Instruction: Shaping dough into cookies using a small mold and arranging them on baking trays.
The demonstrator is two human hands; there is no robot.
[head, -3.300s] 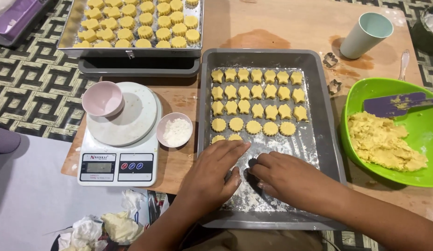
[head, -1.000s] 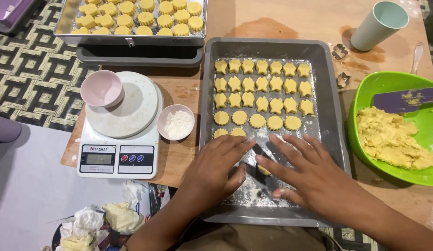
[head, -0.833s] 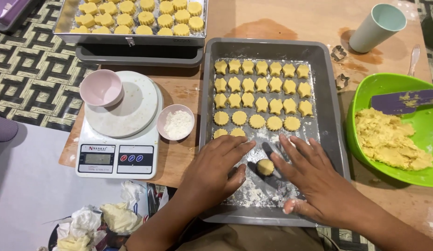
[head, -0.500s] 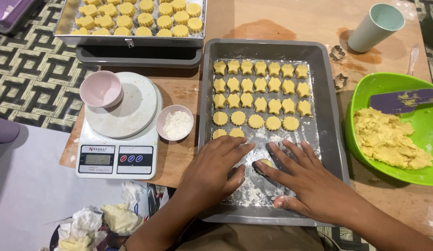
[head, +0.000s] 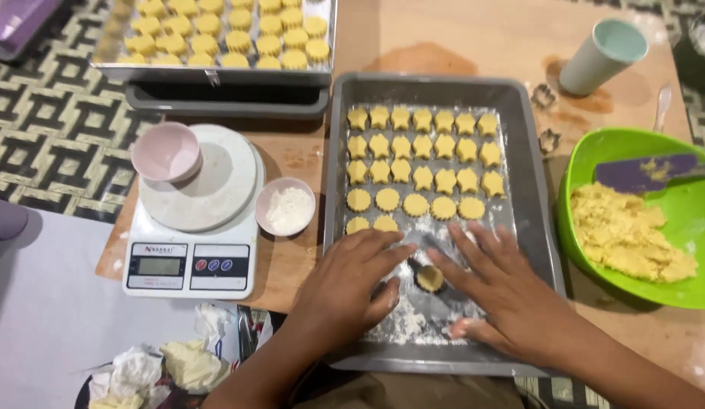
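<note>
A grey baking tray holds several rows of yellow star and round cookie shapes on a floured sheet. At its near end lies a small ball of yellow dough. My left hand rests flat on the flour just left of the ball, fingers pointing right. My right hand lies flat on the ball's right side, fingers spread and dusted with flour, fingertips reaching toward the ball. Neither hand grips anything.
A green bowl with yellow dough and a purple scraper sits right. A white scale with a pink cup and a small flour bowl stand left. A second tray of cookies, a mint cup and two metal cutters lie behind.
My right hand slid forward and back over the floured tray end; the dough ball shows between my hands again. My left hand stayed in place.
</note>
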